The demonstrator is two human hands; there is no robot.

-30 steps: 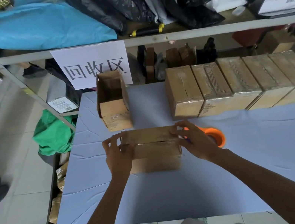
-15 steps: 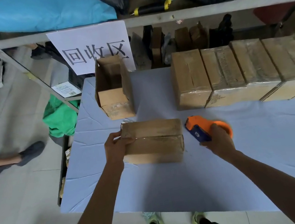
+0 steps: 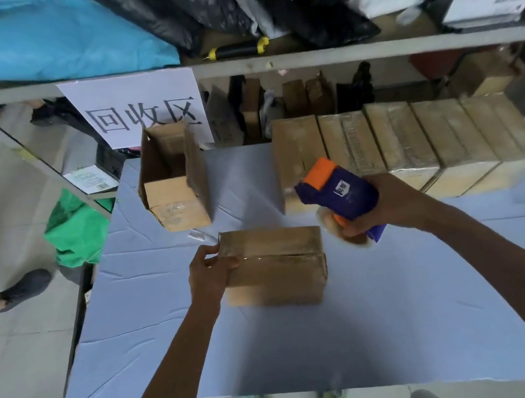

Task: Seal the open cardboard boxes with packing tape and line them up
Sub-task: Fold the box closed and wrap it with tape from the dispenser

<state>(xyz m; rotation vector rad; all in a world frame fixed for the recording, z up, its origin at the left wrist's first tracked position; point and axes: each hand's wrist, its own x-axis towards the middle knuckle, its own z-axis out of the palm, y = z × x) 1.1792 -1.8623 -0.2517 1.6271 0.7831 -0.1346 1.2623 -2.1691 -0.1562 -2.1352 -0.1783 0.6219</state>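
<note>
A closed cardboard box lies in the middle of the blue table, its top flaps meeting along a seam. My left hand grips its left end. My right hand holds an orange and blue tape dispenser in the air, just right of and above the box. An open cardboard box stands at the back left, its flaps up. A row of several sealed boxes stands side by side at the back right.
A metal shelf with black bags and a white sign runs behind the table. A green bag lies on the floor at the left. Another person's foot is at the far left.
My right hand left the box's right end, took the tape dispenser off the table and raised it. My left hand stayed on the box's left end.
</note>
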